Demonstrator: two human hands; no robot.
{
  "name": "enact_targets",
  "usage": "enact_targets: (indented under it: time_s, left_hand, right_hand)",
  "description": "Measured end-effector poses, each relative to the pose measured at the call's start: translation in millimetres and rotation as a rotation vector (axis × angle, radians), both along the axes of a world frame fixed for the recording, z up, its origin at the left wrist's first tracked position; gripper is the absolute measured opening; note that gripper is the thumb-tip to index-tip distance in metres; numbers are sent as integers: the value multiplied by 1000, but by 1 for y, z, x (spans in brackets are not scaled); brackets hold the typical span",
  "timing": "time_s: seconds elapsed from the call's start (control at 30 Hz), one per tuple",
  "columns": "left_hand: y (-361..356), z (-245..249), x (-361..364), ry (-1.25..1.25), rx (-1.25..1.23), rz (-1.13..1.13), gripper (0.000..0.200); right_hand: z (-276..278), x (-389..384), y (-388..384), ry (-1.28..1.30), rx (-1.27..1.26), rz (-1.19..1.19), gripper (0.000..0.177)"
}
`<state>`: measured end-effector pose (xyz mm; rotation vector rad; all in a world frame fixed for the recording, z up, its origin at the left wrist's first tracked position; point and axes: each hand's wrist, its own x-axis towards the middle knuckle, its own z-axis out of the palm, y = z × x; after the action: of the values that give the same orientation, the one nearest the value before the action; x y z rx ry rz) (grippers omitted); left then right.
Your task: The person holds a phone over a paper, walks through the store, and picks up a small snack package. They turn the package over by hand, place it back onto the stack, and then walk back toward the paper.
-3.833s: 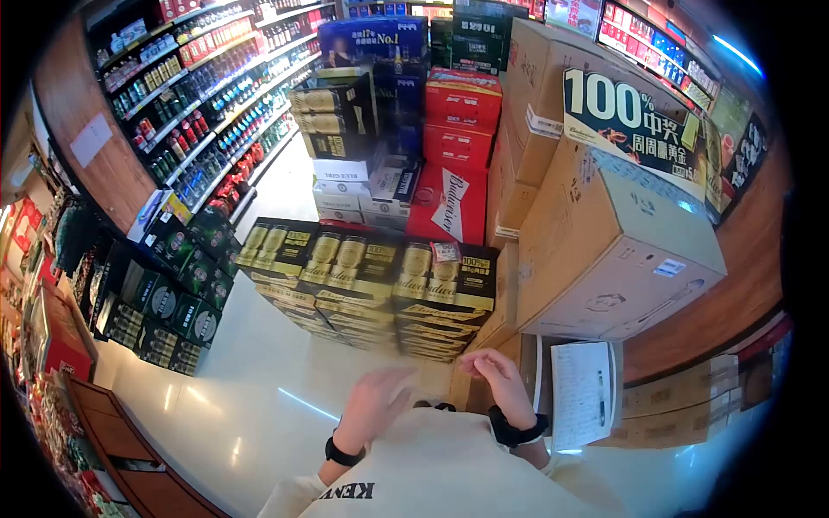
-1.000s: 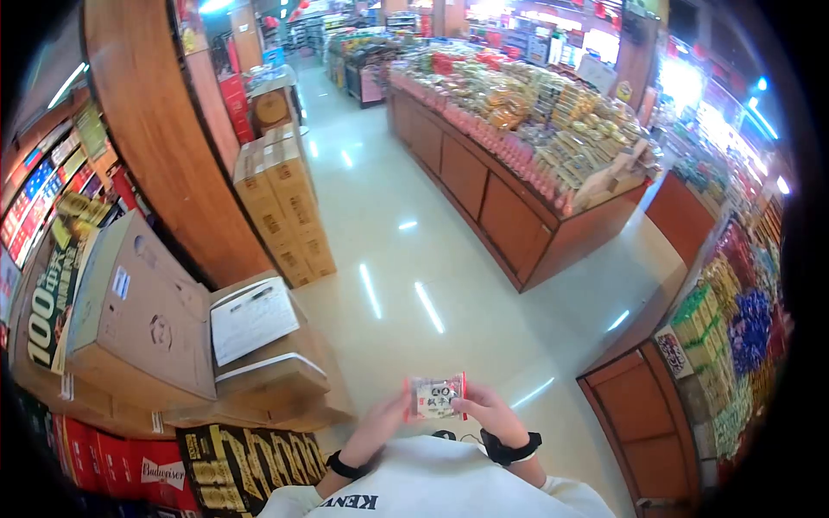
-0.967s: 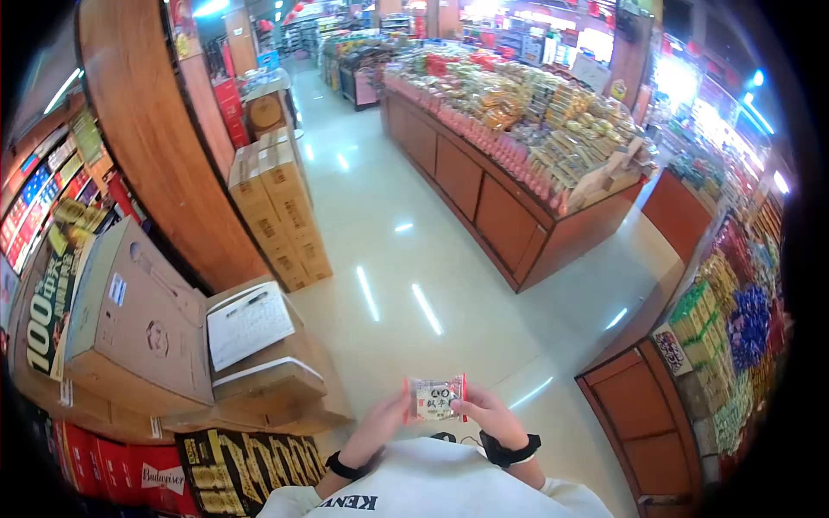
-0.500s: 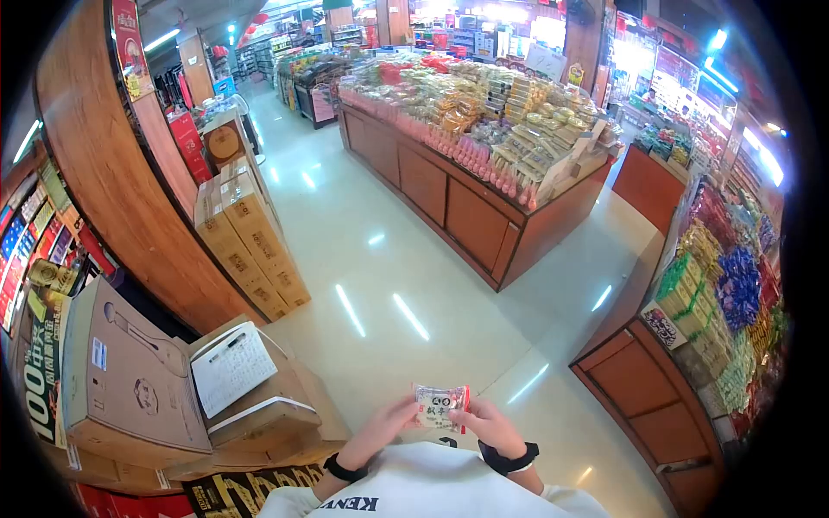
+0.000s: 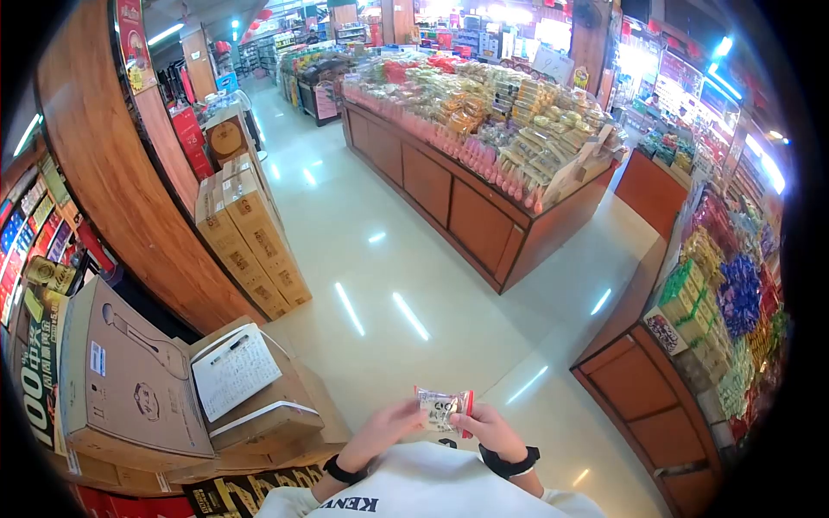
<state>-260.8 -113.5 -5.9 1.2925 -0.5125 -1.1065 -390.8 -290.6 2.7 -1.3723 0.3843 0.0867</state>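
A small white snack packet [image 5: 442, 409] with red edges and dark printed characters is held between both hands in front of my chest. My left hand [image 5: 399, 425] pinches its left side. On its right side, my right hand [image 5: 489, 428] grips with the thumb lying over the front. Each wrist wears a black band. The packet's back and the fingers behind it are hidden.
To the left, a notepad [image 5: 235, 369] with a pen lies on cardboard boxes beside a large carton [image 5: 134, 375]. More cartons [image 5: 250, 242] stack against a wooden pillar. Ahead stands a wooden display counter [image 5: 440, 194] heaped with packaged goods; another counter [image 5: 643, 388] is at right.
The packet has tilted in my hands, and its front now looks more creased and shiny. Both hands stay in nearly the same place.
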Motion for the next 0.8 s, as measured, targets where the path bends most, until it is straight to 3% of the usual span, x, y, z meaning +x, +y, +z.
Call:
enact_targets:
  time_s: [0.8]
  left_hand:
    - [8,3,-11,-27,-18,37,40]
  right_hand:
    - [3,-7,8,-27,-10,-3,27]
